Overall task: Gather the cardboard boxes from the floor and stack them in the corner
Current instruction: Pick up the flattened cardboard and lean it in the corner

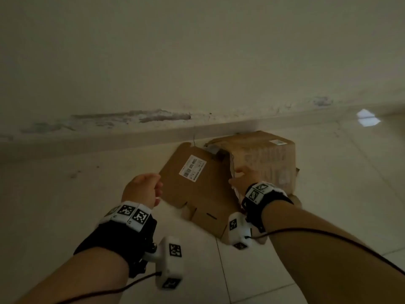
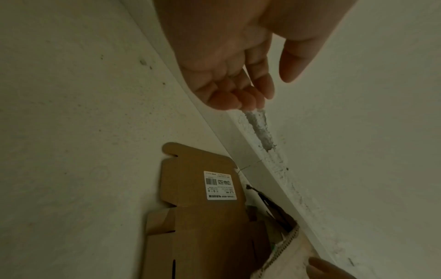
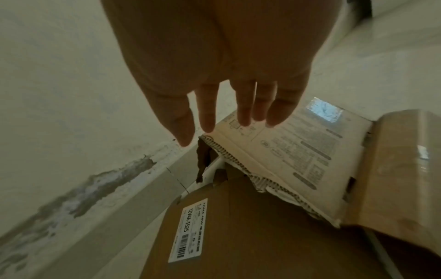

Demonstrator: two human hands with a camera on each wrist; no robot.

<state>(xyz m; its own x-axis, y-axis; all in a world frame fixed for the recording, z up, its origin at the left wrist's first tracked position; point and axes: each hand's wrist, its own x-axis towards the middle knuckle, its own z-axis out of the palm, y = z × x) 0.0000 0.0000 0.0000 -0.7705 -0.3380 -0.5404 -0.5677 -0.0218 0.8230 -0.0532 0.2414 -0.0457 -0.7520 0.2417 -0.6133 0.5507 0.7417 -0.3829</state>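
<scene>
A flattened brown cardboard box (image 1: 197, 187) with a white barcode label (image 1: 192, 168) lies on the tiled floor by the wall. Beside it on the right lies a torn, printed cardboard box (image 1: 263, 159), its ragged edge over the flat one. My left hand (image 1: 144, 189) hovers at the flat box's left edge, fingers loosely curled and holding nothing (image 2: 238, 90). My right hand (image 1: 243, 176) is over the torn box's left edge with fingers straight (image 3: 226, 109), apart from the cardboard in the right wrist view. The flat box (image 2: 205, 217) (image 3: 238, 236) shows in both wrist views.
A pale wall with a skirting board (image 1: 109, 141) and flaking paint (image 1: 142, 116) runs behind the boxes. Light floor tiles (image 1: 65, 205) stretch left and right. A bright reflection (image 1: 368, 118) lies on the floor at far right. Cables trail from both wrist cameras.
</scene>
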